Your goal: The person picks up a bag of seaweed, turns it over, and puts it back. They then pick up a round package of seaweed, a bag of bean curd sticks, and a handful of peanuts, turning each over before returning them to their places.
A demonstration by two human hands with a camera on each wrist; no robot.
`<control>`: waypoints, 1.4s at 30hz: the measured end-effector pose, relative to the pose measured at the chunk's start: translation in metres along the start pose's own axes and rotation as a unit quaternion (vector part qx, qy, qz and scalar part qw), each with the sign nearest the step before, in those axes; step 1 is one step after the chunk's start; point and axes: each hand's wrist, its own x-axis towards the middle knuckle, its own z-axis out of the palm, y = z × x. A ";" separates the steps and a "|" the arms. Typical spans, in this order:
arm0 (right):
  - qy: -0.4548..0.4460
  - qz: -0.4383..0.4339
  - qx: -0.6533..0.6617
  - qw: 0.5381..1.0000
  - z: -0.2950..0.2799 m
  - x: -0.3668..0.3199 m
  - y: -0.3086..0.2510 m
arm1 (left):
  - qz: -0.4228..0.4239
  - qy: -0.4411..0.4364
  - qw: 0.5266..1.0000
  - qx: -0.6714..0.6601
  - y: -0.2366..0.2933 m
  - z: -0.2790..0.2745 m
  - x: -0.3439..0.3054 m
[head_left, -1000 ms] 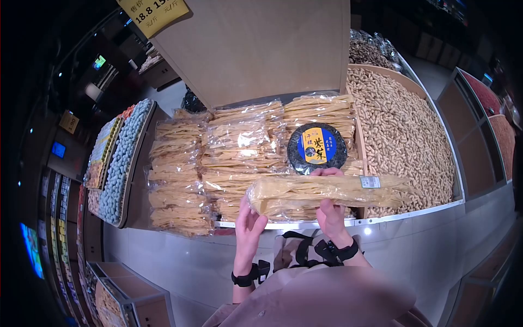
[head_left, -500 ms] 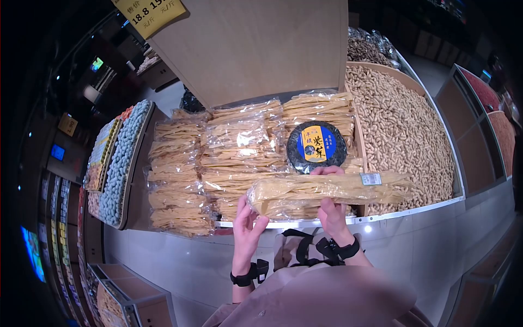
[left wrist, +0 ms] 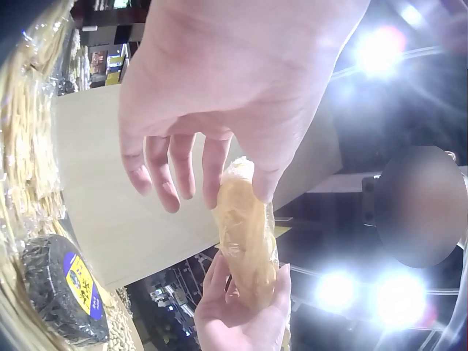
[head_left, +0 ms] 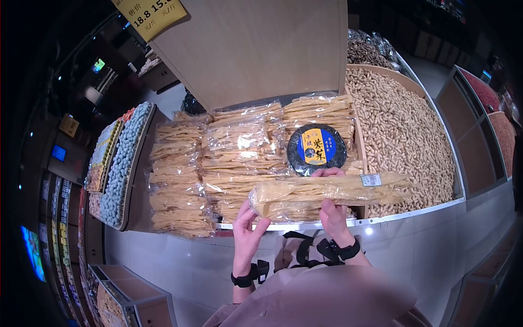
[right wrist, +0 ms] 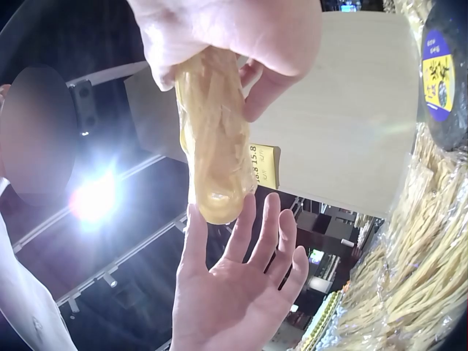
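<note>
A long clear plastic bag of dried tofu sticks point(head_left: 294, 191) lies level across both hands, above the front of the display. My left hand point(head_left: 248, 234) pinches its rounded left end between thumb and index finger; the other fingers are spread apart in the left wrist view. My right hand point(head_left: 333, 218) grips the bag near its middle, thumb on the near side and fingers on the far side. A white label point(head_left: 371, 180) shows on the bag's right part, which reaches over the peanuts. In the right wrist view the bag point(right wrist: 212, 139) points toward the left hand point(right wrist: 230, 307).
More bagged tofu sticks point(head_left: 239, 163) fill the bin beneath. On them sits a round dark seaweed pack point(head_left: 297, 158) with a blue and yellow label. Loose peanuts point(head_left: 400, 131) lie to the right, behind a wooden divider point(head_left: 359, 136). A tall wooden panel point(head_left: 261, 49) rises at the back.
</note>
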 end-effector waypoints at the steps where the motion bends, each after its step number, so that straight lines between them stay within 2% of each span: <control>1: 0.000 0.000 0.000 1.000 0.000 0.000 -0.001 | 0.001 0.002 1.000 -0.003 0.001 0.001 0.000; 22: -0.002 0.001 0.040 0.999 -0.001 0.007 0.000 | -0.004 -0.010 1.000 0.008 0.010 0.005 0.009; 26: 0.006 -0.009 0.012 1.000 -0.004 0.010 0.000 | 0.013 -0.033 0.999 0.018 -0.009 -0.001 0.014; 28: 0.010 -0.007 0.002 1.000 -0.006 0.011 -0.002 | -0.091 -0.040 0.995 -0.015 -0.010 0.001 0.018; 29: 0.000 -0.004 0.008 1.000 -0.006 0.013 -0.003 | -0.091 -0.041 0.995 -0.016 -0.010 0.006 0.018; 31: -0.009 -0.001 0.012 1.000 -0.007 0.016 -0.007 | 0.033 0.012 0.997 -0.075 0.002 0.025 0.022; 32: -0.038 0.008 -0.021 0.999 -0.008 0.017 -0.009 | 0.033 0.011 0.996 -0.076 0.003 0.024 0.025; 34: -0.066 0.016 -0.055 0.996 -0.009 0.019 -0.010 | 0.093 0.015 0.988 0.122 0.006 0.021 0.029; 35: -0.094 0.032 -0.051 0.994 -0.010 0.020 -0.008 | 0.093 0.015 0.988 0.121 0.010 0.020 0.031; 37: -0.122 0.049 -0.046 0.990 -0.010 0.022 -0.007 | 0.120 -0.001 0.940 0.320 0.019 0.019 0.033; 38: -0.131 0.050 -0.046 0.989 -0.009 0.024 -0.007 | 0.119 0.000 0.940 0.320 0.021 0.019 0.033; 40: -0.142 0.051 -0.046 0.988 -0.010 0.027 -0.005 | 0.142 0.002 0.888 0.437 0.023 0.020 0.032; 42: -0.158 0.048 -0.060 0.984 -0.013 0.029 -0.001 | 0.151 -0.004 0.891 0.427 0.024 0.022 0.034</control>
